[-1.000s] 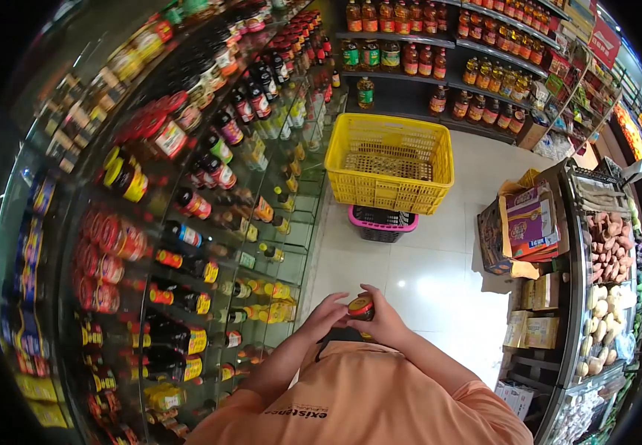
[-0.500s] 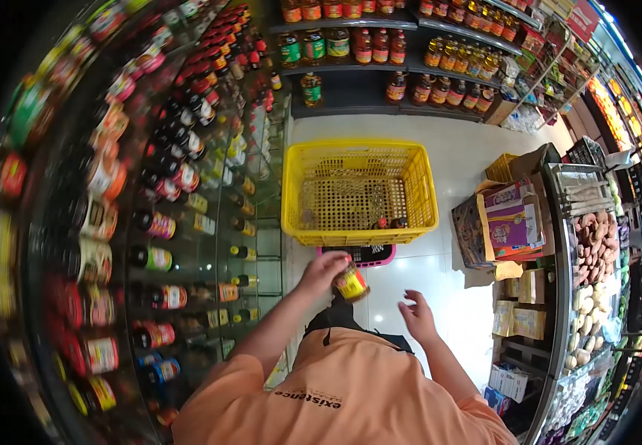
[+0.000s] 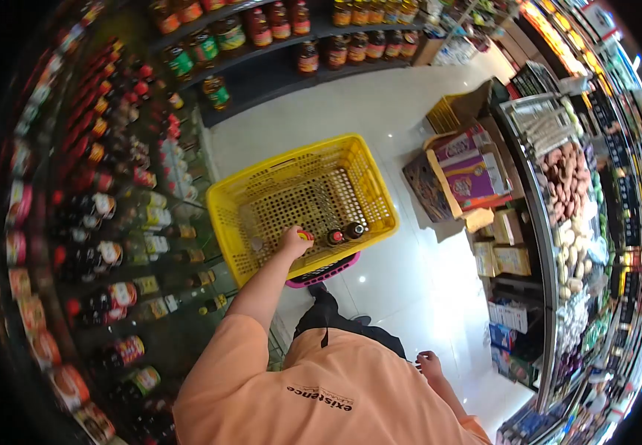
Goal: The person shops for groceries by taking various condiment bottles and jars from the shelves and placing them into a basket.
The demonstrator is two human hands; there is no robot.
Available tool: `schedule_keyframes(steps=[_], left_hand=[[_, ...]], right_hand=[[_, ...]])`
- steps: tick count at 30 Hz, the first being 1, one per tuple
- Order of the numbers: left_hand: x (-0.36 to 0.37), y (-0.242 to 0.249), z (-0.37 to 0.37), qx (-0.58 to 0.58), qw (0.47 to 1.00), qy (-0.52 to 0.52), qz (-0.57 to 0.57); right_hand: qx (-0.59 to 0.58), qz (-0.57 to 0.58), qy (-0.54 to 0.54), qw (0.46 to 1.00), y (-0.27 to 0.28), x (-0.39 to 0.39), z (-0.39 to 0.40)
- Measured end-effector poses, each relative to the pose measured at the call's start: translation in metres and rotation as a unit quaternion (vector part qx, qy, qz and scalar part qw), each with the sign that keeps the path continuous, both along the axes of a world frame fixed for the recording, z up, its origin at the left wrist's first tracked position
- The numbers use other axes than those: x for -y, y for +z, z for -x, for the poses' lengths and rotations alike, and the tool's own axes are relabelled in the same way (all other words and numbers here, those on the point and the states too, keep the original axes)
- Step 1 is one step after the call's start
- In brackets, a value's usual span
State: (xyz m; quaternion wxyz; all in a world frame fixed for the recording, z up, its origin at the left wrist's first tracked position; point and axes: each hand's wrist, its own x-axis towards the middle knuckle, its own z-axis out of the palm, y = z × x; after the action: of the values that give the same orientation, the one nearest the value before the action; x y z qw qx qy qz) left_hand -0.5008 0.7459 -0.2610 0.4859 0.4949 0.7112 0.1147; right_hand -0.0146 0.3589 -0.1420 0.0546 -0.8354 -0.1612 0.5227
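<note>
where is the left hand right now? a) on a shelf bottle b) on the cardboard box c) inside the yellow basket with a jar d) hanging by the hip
c: the left hand reaches into the yellow basket, gripping a jar beside two bottles there, while the right hand hangs empty by the hip.

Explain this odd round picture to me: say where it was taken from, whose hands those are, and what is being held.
The picture comes from one camera worn on a person's head, looking down; its wide lens bends everything into a circle. The orange shirt at the bottom is the wearer's own. There is no machine, only two bare hands. The left hand reaches into a yellow crate on the shop floor and grips a small jar with a red lid, beside two more jars standing inside. The right hand hangs empty at the side. Shelves of bottles line the left; boxes and vegetables sit on the right.
</note>
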Motion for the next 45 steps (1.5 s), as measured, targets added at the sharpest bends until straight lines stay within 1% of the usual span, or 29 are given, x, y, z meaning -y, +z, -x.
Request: schedule_keyframes(steps=[2,3,4,6,7,8,10,12,14,17,18,20,21,23,24,26,28,29,30,32,33,34,35,36,38,39,40,42,45], left_hand=[[-0.010,-0.037,-0.011,-0.094,0.994,-0.058,0.027],[-0.018,-0.051,-0.014,-0.080,0.992,-0.072,0.066],[-0.024,-0.064,-0.020,-0.075,0.991,-0.085,0.071],[-0.030,-0.093,-0.034,-0.126,0.980,-0.125,0.087],[-0.033,-0.109,-0.042,-0.126,0.978,-0.131,0.102],[-0.035,-0.106,-0.050,-0.121,0.977,-0.141,0.109],[-0.043,-0.082,-0.061,-0.170,0.965,-0.175,0.094],[-0.043,-0.099,-0.067,-0.182,0.963,-0.177,0.095],[-0.044,-0.112,-0.067,-0.170,0.961,-0.178,0.123],[-0.043,-0.110,-0.069,-0.173,0.954,-0.207,0.133],[-0.042,-0.117,-0.067,-0.172,0.954,-0.204,0.136],[-0.038,-0.140,-0.062,-0.123,0.946,-0.241,0.176],[-0.037,-0.150,-0.060,-0.121,0.948,-0.234,0.176],[-0.030,-0.156,-0.053,-0.070,0.965,-0.191,0.166],[-0.025,-0.157,-0.048,-0.073,0.967,-0.181,0.166],[-0.020,-0.143,-0.040,-0.015,0.982,-0.138,0.130],[-0.018,-0.120,-0.027,0.004,0.987,-0.089,0.136],[-0.015,-0.109,-0.020,0.027,0.988,-0.052,0.146],[-0.010,-0.097,-0.013,0.019,0.989,-0.037,0.140],[0.007,-0.071,0.004,0.060,0.988,0.123,0.073],[0.022,-0.056,0.012,0.047,0.986,0.147,0.063],[0.041,-0.034,0.013,0.032,0.980,0.196,0.008],[0.066,-0.011,0.014,0.014,0.969,0.244,-0.047],[0.092,0.012,0.014,-0.002,0.960,0.273,-0.057],[0.152,0.056,-0.005,-0.087,0.916,0.329,-0.213],[0.187,0.069,-0.017,-0.120,0.896,0.372,-0.211],[0.229,0.068,-0.030,-0.139,0.878,0.405,-0.215],[0.329,0.036,-0.059,-0.116,0.857,0.472,-0.172],[0.482,0.005,-0.150,-0.111,0.831,0.544,-0.042]], right_hand=[[0.018,0.008,-0.009,1.000,0.022,0.012,0.016],[0.031,0.009,-0.001,0.999,0.029,0.016,0.023],[0.037,0.016,-0.013,0.999,0.029,0.021,0.029],[0.029,0.016,-0.039,0.999,0.028,0.045,0.037],[0.034,0.022,-0.015,0.999,0.016,0.063,0.034],[0.038,0.031,-0.023,0.999,0.008,0.074,0.034],[0.031,0.051,0.023,0.998,0.003,0.088,0.036],[0.036,0.087,0.038,0.995,0.023,0.064,0.047],[0.042,0.073,0.028,0.996,0.037,0.043,0.054],[0.038,0.080,-0.004,0.996,0.058,0.005,0.062],[0.038,0.082,-0.001,0.996,0.057,0.005,0.059],[0.032,0.067,0.006,0.997,0.048,0.007,0.043],[0.033,0.066,0.014,0.997,0.042,0.007,0.032],[0.026,0.051,0.055,0.997,0.038,0.000,0.018],[0.023,0.049,0.064,0.996,0.036,-0.004,0.010],[0.013,0.041,0.017,0.999,0.042,-0.030,0.000],[0.013,0.026,0.060,0.998,0.030,-0.040,-0.029],[0.008,0.017,0.043,0.999,0.021,-0.043,-0.045],[0.000,0.008,0.028,1.000,0.013,-0.046,-0.062],[-0.014,-0.008,0.063,0.998,0.002,-0.066,-0.091],[-0.015,0.006,0.082,0.996,-0.006,-0.077,-0.105],[-0.016,0.020,0.106,0.994,-0.017,-0.089,-0.120],[-0.033,0.023,0.134,0.990,-0.027,-0.102,-0.136],[-0.048,0.016,0.165,0.985,-0.035,-0.119,-0.146],[-0.051,0.020,0.291,0.955,-0.041,-0.157,-0.173],[-0.075,0.003,0.307,0.949,-0.048,-0.176,-0.189],[-0.087,-0.002,0.345,0.935,-0.057,-0.195,-0.208],[-0.106,-0.005,0.316,0.943,-0.081,-0.237,-0.241],[-0.118,-0.029,0.315,0.941,-0.107,-0.304,-0.282]])
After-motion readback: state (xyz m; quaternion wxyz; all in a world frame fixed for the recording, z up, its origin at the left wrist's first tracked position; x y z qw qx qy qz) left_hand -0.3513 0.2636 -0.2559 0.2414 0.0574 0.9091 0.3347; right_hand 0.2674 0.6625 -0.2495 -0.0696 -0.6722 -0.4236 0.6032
